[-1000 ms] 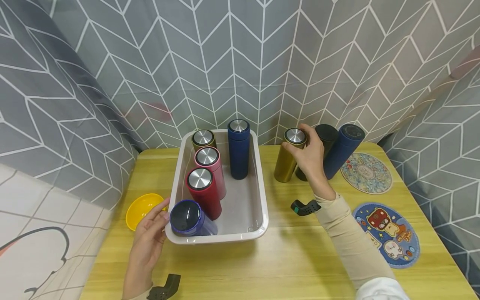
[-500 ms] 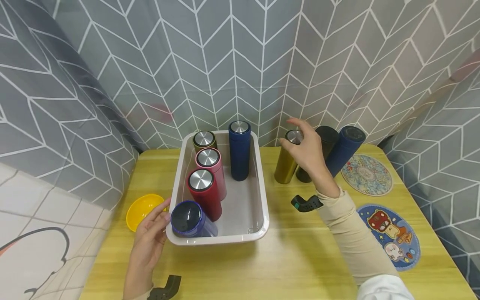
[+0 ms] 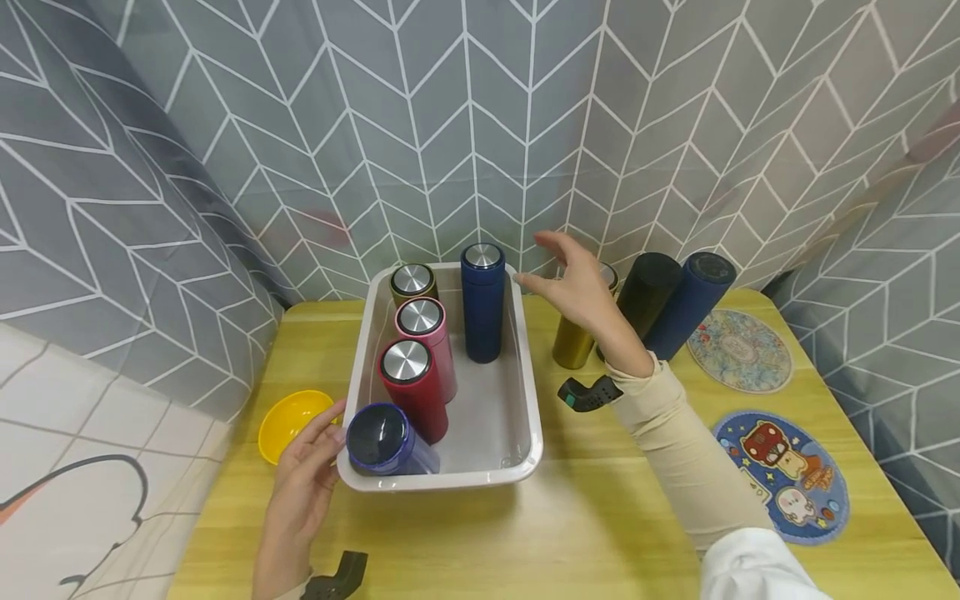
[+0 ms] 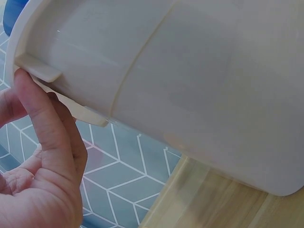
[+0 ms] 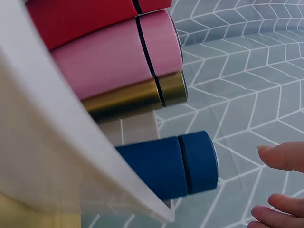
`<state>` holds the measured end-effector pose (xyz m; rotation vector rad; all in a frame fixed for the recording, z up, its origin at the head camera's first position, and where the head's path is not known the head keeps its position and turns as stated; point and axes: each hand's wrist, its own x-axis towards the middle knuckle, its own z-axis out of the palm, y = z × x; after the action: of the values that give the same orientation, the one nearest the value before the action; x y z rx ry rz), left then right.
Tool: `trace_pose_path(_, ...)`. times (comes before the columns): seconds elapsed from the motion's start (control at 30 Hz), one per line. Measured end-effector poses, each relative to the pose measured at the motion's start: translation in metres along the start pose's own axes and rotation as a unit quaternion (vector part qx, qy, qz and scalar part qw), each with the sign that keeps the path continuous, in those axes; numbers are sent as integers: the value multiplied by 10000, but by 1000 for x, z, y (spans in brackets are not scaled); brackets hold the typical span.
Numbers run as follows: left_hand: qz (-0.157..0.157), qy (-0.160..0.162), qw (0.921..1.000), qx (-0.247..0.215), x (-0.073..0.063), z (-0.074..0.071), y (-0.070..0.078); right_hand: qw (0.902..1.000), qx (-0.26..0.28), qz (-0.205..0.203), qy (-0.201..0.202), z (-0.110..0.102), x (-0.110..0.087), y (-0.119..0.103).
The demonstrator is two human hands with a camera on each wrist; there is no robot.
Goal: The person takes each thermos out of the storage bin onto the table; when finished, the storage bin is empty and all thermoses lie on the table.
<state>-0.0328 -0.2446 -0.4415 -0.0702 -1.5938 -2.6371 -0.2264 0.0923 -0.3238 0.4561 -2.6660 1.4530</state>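
Note:
My left hand [image 3: 303,475] grips the left rim of a white plastic basin [image 3: 534,417], with fingertips beneath the lip in the left wrist view. Inside the basin stand a navy thermos [image 3: 483,321], a gold-green thermos [image 3: 413,282], a pink thermos [image 3: 437,346], a red thermos [image 3: 422,400] and a purple-blue tumbler with a black lid [image 3: 390,442]. My right hand [image 3: 581,287], holding nothing, hovers with thumb and fingers spread, right of the navy thermos. Behind its wrist a gold thermos [image 3: 572,343] stands on the table, partly hidden.
To the right of the gold thermos are a black thermos [image 3: 651,287] and a dark blue thermos [image 3: 690,304]. A floral round mat [image 3: 742,350] and a blue cartoon mat [image 3: 787,475] lie on the right. A yellow bowl [image 3: 288,425] is left of the basin. A grey patterned curtain [image 3: 510,125] hangs behind.
My right hand has let go of the gold thermos and moved left toward the navy thermos in the basin. The left hand stays at the basin rim.

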Motion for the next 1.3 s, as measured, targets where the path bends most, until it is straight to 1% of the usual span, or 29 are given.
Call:
trace_pose_path(0.17, 13, 2, 10000, -31, 0, 0, -1, 9992, 279, 212, -177, 14, 14, -1)
trace_pose_path(0.3, -38, 60, 10000, 23, 0, 0, 0, 9980, 438, 458, -65, 24, 22, 3)
trace_pose_path(0.43, -43, 100, 9999, 24, 1, 1, 1, 9961, 655, 588, -15, 34, 30, 7)
trace_pose_path(0.6, -61, 106, 9999, 26, 0, 0, 1, 9930, 886, 747, -218, 45, 37, 10)
trace_pose_path(0.87, -59, 91, 9999, 1, 0, 0, 1, 9918, 906, 838, -323, 52, 46, 17)
trace_pose_path(1.13, -40, 44, 10000, 3, 1, 0, 0, 9901, 996, 914, -373, 59, 50, 18)
trace_pose_path(1.3, -28, 27, 10000, 3, 1, 0, 0, 9905, 920, 936, -400, 62, 51, 19)
